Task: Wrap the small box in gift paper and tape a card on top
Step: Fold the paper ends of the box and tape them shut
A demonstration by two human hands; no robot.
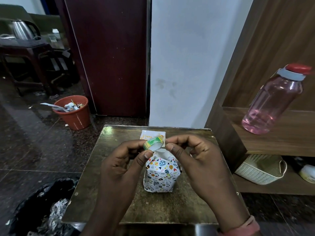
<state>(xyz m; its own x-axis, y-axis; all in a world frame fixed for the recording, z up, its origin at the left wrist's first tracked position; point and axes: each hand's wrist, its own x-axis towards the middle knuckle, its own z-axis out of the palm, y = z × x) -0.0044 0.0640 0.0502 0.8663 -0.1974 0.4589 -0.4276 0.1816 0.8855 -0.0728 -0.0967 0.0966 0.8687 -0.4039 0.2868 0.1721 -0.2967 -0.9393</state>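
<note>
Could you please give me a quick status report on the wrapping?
Left hand holds tape roll; right hand pinches its end. Box wrapped, on table. Card behind, untaped.

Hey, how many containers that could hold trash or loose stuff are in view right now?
2. An orange bin stands on the floor left of the table, with scraps in it. A white woven basket sits on the low shelf at right. Others may be hidden out of frame.
</note>
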